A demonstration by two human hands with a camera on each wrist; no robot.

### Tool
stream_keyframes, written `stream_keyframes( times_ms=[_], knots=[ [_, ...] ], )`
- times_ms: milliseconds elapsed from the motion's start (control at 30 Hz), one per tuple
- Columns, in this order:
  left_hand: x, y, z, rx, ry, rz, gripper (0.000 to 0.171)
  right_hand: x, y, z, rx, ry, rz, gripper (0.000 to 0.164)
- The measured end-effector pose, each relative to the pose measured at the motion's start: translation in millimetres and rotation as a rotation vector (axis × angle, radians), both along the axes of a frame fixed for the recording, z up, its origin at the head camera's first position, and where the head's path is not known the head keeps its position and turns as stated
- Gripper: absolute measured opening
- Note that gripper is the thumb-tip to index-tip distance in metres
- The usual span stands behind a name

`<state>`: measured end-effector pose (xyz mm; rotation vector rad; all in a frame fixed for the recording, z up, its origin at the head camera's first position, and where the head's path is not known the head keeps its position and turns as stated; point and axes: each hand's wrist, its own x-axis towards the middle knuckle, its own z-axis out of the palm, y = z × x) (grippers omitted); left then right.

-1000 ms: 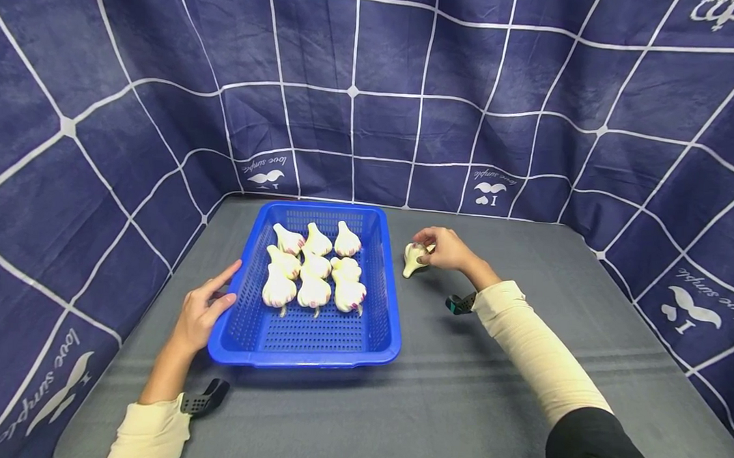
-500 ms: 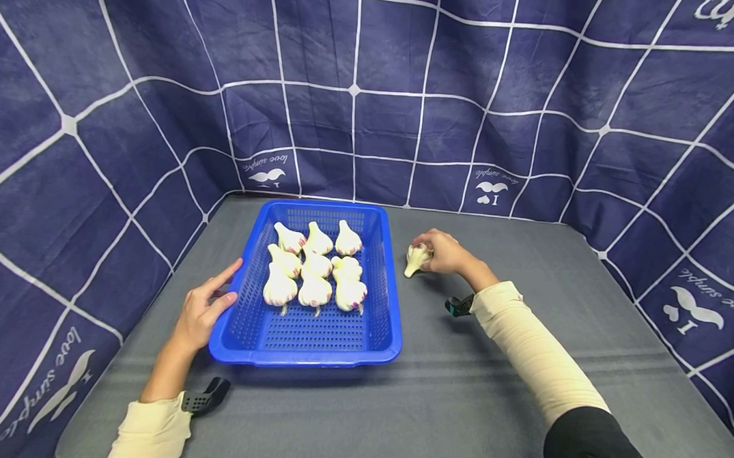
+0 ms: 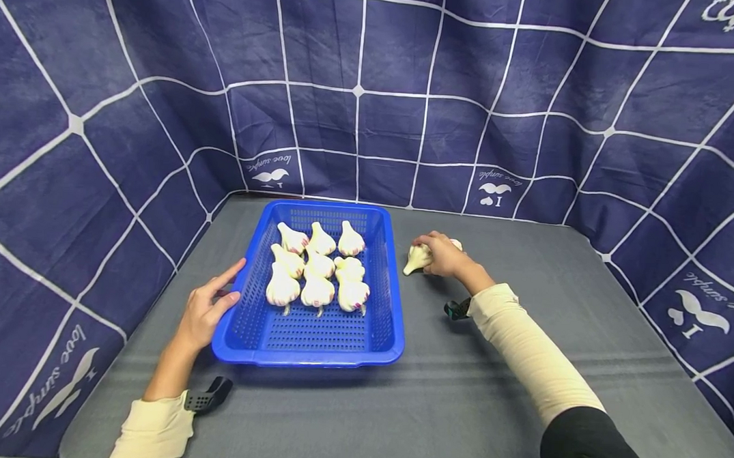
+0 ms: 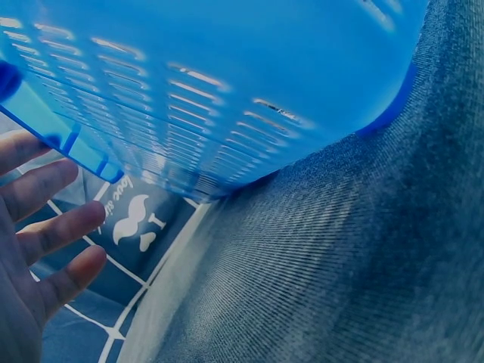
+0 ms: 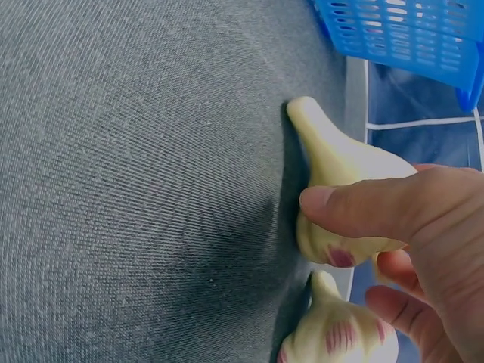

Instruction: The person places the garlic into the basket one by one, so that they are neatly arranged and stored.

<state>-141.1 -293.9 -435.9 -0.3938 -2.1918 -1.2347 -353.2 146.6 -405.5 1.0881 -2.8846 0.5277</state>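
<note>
A blue perforated basket (image 3: 306,359) holds several white garlic bulbs set in rows. My left hand (image 3: 203,311) rests at the basket's left rim, its fingers fairly straight; in the left wrist view the spread fingers (image 4: 64,227) lie beside and under the rim. To the right of the basket, my right hand (image 3: 446,255) holds a garlic bulb (image 3: 417,258) low at the table, thumb on its near side. The right wrist view shows this garlic bulb (image 5: 348,159) with its stem toward the basket. A second garlic bulb (image 5: 340,333) lies close beside it, partly behind the hand.
A grey cloth-covered table (image 3: 334,419) carries everything. Dark blue curtains (image 3: 384,120) with white grid lines stand along the back and sides. Black wrist straps (image 3: 208,396) stick out below both wrists.
My right fingers have settled over the garlic bulb, which has shifted and turned slightly. The second bulb now shows past the hand's far side. My left hand has stayed at the rim.
</note>
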Motion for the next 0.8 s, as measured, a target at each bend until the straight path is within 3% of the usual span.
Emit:
stream_keyframes(
  times_ms=[533,800],
  knots=[
    [0.8,0.8,-0.4,-0.003,-0.009,0.014,0.048,-5.8,9.7,-9.5,-0.061,0.056,-0.026,0.064],
    [-0.1,0.2,-0.5,0.002,-0.006,0.007,0.049,-4.4,12.5,-4.1,-0.117,0.078,-0.015,0.061]
  ],
)
